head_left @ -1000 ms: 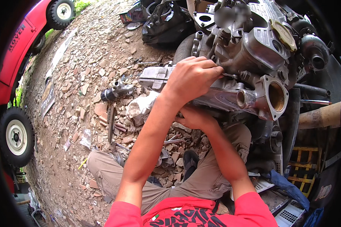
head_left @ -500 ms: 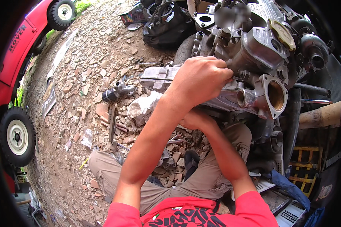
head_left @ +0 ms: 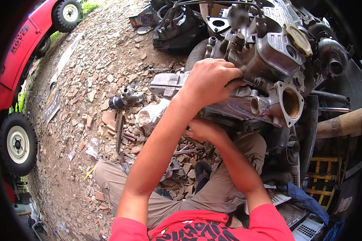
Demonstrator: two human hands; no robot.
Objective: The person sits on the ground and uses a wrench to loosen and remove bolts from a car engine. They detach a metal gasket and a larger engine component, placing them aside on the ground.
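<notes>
A stained grey metal engine (head_left: 275,56) with a yellowish cap (head_left: 297,39) sits upper right. The left hand (head_left: 213,80) curls against it; whether it or the right hand (head_left: 203,129) grips anything, I cannot tell.

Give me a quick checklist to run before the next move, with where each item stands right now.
1. Left hand positioned at the engine: ok, it is over the near side, beside the flanged housing.
2. Anything gripped in the left hand: cannot tell, the hand itself hides it.
3. Right hand fully visible: not ok, it is low under the engine, partly covered by the left forearm.
4. Housing's wide round opening visible: ok, it shows uncovered.
5. Pale yellow cap on the engine: ok, it appears in place.
6. Loose wrench apart from both hands: ok, on the ground.
</notes>
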